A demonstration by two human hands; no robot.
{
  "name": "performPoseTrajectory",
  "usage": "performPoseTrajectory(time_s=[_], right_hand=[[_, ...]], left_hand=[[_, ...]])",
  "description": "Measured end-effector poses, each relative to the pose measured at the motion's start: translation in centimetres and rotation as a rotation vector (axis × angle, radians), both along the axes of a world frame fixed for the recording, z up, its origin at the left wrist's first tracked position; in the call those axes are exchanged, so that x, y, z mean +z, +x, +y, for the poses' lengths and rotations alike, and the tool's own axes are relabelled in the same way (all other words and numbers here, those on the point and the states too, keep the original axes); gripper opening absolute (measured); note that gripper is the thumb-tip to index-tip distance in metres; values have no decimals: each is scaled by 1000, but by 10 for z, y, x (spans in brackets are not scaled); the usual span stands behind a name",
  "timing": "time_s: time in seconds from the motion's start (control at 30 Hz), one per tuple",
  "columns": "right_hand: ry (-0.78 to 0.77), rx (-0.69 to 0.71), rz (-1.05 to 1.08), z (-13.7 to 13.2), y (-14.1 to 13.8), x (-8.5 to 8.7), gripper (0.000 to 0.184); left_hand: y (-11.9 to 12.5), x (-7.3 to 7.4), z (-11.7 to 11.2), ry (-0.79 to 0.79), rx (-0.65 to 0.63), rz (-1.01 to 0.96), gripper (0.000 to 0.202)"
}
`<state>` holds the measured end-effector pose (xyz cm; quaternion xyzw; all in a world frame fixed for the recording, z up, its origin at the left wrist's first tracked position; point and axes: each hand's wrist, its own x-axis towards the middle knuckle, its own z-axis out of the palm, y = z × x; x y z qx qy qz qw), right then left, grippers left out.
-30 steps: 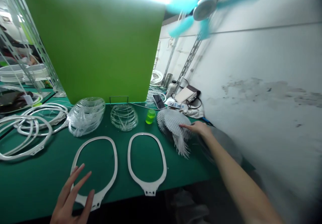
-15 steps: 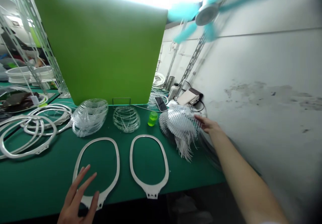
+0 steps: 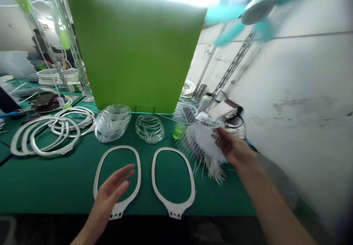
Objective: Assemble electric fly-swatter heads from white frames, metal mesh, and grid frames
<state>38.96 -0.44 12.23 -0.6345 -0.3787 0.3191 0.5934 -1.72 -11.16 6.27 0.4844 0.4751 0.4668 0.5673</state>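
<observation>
My left hand (image 3: 113, 188) hovers over the left white oval frame (image 3: 139, 168), its fingers stretched out and nothing in them. A second white oval frame (image 3: 153, 175), with a holed tab toward me, lies flat to its right. On the right, my right hand (image 3: 234, 147) has its fingers closed at the edge of a white plastic mesh piece (image 3: 204, 138). Motion blurs that hand and the mesh, so the fingertips are unclear. Beneath the mesh, more netting with loose white strands (image 3: 216, 171) hangs over the green table.
Clear plastic rings sit in a larger stack (image 3: 113, 123) and a smaller stack (image 3: 149, 128) before a green board (image 3: 138, 54). White rings (image 3: 35, 151) lie left. A green jar (image 3: 178, 131), a phone (image 3: 189, 115) and a pouch (image 3: 223, 110) are near the wall. A fan (image 3: 257, 10) hangs above.
My left hand has moved right and up from the left frame's near edge. At the mesh pile, my right hand has shifted, and the top mesh now spreads toward the jar. The view has turned left.
</observation>
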Motion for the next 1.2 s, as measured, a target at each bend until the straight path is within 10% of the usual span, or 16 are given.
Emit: performPoseTrajectory(time_s=[0.27, 0.53, 0.97, 1.2], right_hand=[[-242, 250, 383, -60, -143, -50, 40], [-163, 218, -161, -73, -146, -64, 59], [-196, 204, -213, -55, -154, -80, 61], [-179, 195, 187, -44, -151, -84, 44]], left_hand=[[25, 8, 30, -317, -6, -520, 51], [11, -6, 20, -365, 163, -496, 41], [9, -15, 16, -411, 243, -433, 48], [5, -22, 15, -408, 266, -405, 45]])
